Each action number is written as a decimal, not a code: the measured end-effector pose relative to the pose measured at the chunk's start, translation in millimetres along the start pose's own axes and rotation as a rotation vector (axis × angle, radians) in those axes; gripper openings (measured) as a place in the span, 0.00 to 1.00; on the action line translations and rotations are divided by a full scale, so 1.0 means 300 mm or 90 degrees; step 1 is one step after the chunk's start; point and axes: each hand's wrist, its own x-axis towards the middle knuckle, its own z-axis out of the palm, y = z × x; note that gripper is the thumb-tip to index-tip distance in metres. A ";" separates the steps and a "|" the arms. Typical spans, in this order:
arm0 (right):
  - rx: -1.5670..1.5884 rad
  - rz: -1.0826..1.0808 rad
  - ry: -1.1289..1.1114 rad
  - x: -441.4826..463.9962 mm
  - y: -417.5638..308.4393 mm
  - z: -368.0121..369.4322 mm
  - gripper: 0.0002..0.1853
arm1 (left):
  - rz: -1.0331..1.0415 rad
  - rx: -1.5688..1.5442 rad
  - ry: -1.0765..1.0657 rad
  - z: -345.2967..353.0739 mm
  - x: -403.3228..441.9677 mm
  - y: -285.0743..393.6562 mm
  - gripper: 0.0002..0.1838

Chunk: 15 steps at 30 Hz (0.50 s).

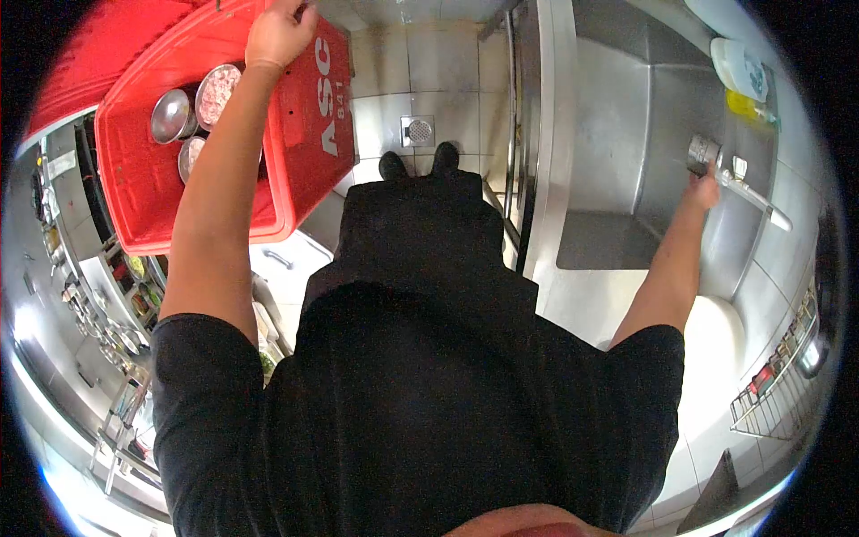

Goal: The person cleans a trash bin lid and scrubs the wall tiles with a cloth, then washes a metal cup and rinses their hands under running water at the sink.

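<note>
A metal piece (703,152) sits right at the fingertips of the right hand (704,191), on their far side from the body. From there a white bar (756,201) reaches outward past the right fingers, its long axis slanting back toward the body. The right fingers are curled at the near end of the metal piece; blur makes it impossible to tell whether they grip it. That hand is far nearer to both than the left.

The left hand (279,38) is over the far part of a red bin (313,157). Its fingers are bent and partly cropped at the top, so whether they hold the rim I cannot tell. Inward and nearer the body from them, inside the bin, lie a bowl of pink meat (217,96), a bare metal bowl (172,117) and a third bowl (187,161) partly hidden under the forearm.

To the body side of the right fingers, the sink (608,107) drops away; beyond them stand a yellow packet (747,107) and a white container (741,67). Between the hands is tiled floor (434,72) with a drain (418,131).
</note>
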 end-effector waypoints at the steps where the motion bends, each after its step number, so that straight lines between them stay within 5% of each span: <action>1: 0.000 -0.011 0.006 0.003 -0.001 -0.004 0.18 | -0.009 -0.003 -0.018 -0.007 0.002 0.002 0.09; 13: -0.118 -0.331 0.189 -0.087 0.004 -0.086 0.16 | 0.018 0.001 -0.034 0.091 0.022 -0.114 0.11; 15: -0.087 -0.280 0.196 -0.213 -0.046 -0.044 0.17 | 0.029 -0.006 -0.038 0.073 0.015 -0.128 0.12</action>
